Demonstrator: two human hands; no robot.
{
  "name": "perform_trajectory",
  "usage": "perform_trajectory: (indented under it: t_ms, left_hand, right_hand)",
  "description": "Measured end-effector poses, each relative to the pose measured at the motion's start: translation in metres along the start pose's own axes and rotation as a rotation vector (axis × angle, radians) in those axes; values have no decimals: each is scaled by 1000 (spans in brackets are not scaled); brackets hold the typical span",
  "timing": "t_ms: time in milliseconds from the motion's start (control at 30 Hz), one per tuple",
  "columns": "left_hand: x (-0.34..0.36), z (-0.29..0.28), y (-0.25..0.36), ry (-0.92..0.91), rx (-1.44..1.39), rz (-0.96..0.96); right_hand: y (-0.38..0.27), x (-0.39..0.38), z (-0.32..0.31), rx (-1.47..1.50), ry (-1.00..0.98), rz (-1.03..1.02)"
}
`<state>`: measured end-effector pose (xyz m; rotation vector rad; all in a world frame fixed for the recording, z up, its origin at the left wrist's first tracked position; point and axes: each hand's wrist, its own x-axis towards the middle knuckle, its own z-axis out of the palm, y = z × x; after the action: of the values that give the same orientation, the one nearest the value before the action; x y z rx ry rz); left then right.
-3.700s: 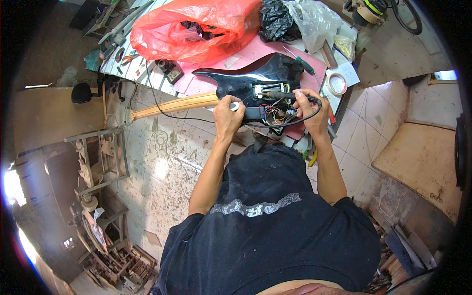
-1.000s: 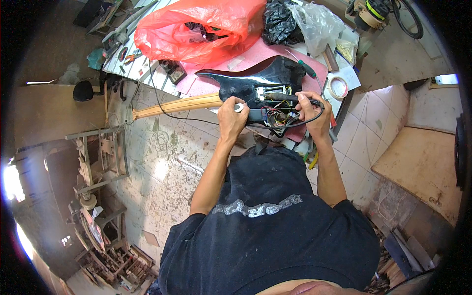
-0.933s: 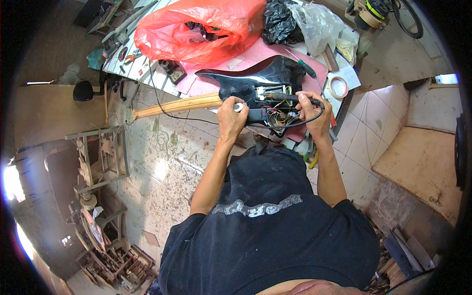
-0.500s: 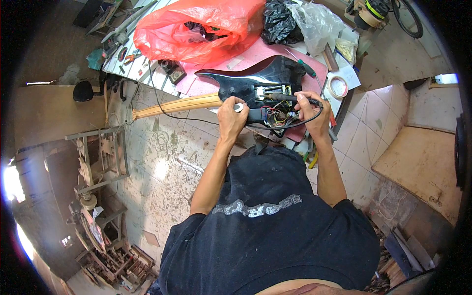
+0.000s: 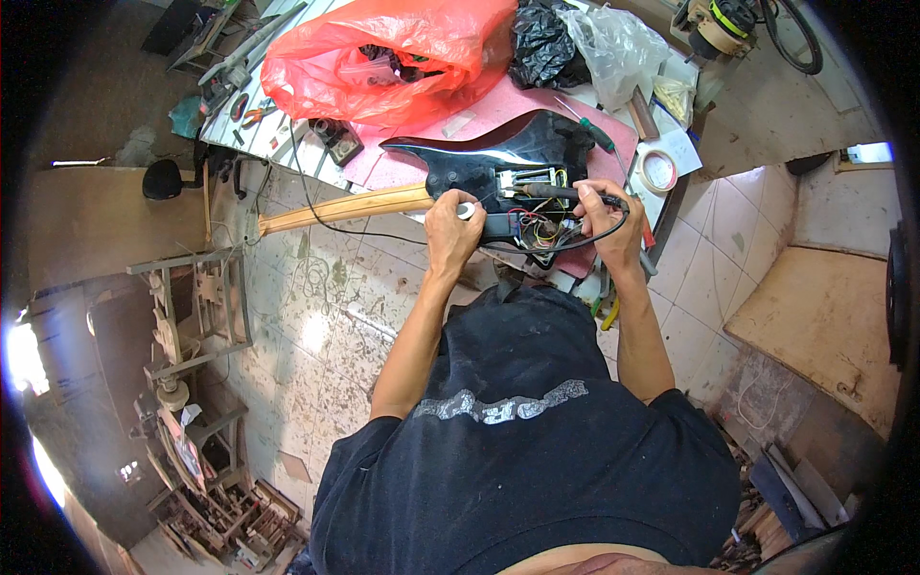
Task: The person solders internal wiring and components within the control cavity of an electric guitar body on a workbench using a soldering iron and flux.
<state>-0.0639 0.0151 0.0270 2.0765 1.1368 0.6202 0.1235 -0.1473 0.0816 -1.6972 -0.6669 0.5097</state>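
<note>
A black electric guitar [image 5: 546, 144] lies back up across the table, its pale wooden neck [image 5: 350, 204] reaching left past the edge. Two cavities in its back are uncovered: one shows metal springs, the other a tangle of coloured wires [image 5: 544, 228]. In my right hand [image 5: 618, 230] is a soldering iron [image 5: 548, 191], held like a pen; its tip points left over the spring cavity. My left hand [image 5: 450, 235] is closed around a small round white object [image 5: 466, 210] beside the neck joint. What that object is cannot be made out. The iron's black cord [image 5: 383, 236] loops under both hands.
A pink sheet [image 5: 379, 168] lies beneath the guitar. Beyond it are a red plastic bag [image 5: 383, 91], a black bag [image 5: 546, 48] and a clear bag [image 5: 618, 48]. A green screwdriver [image 5: 599, 134] and a tape roll [image 5: 657, 171] lie right; a small dark stand [image 5: 335, 142] is left.
</note>
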Motion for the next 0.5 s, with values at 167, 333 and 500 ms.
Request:
perform_trajectory:
  t_ms: [167,333,500]
  left_hand:
    - [0,1,-2,9,-2,15]
    - [4,-4,-8,85,-49,3]
    - [30,-40,-50,248,-36,-43]
  right_hand:
    - [0,-1,-1,31,1,12]
    - [0,-2,-8,181,65,4]
    - [-12,-6,-12,160,189,-102]
